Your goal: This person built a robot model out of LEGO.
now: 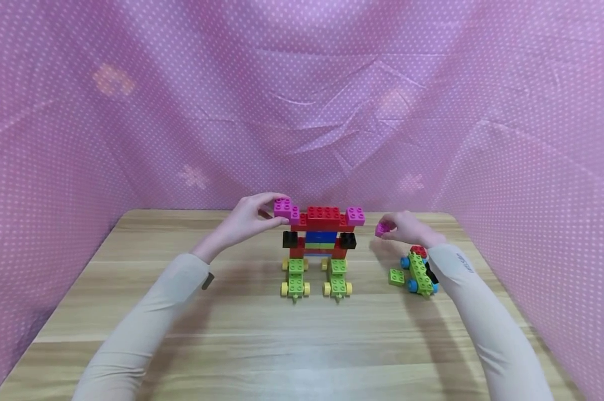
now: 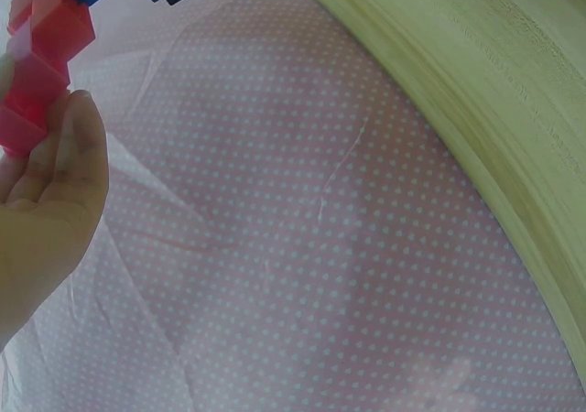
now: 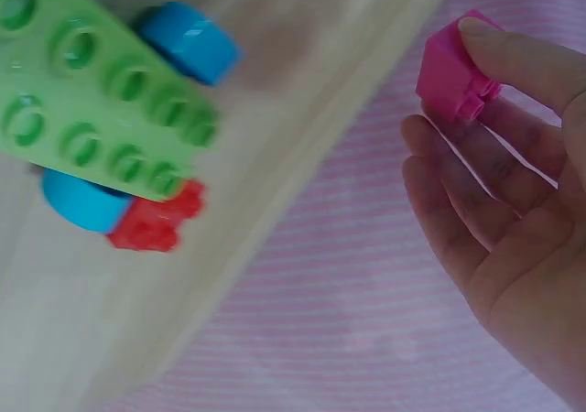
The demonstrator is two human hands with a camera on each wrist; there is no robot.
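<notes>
Bricks: one magenta (image 1: 382, 229) held, two (image 1: 286, 209) mounted.

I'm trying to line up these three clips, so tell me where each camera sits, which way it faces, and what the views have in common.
Head: worn on the head, looking forward and down at the wooden table, brick model, both sleeved arms, left hand, right hand.
Left wrist: at the left wrist, facing past the table edge to the pink cloth; thumb and palm show.
Right wrist: at the right wrist, facing the green wheeled piece; fingers pinch the small pink brick.
Shared: that pink brick appears in head and right wrist views.
</notes>
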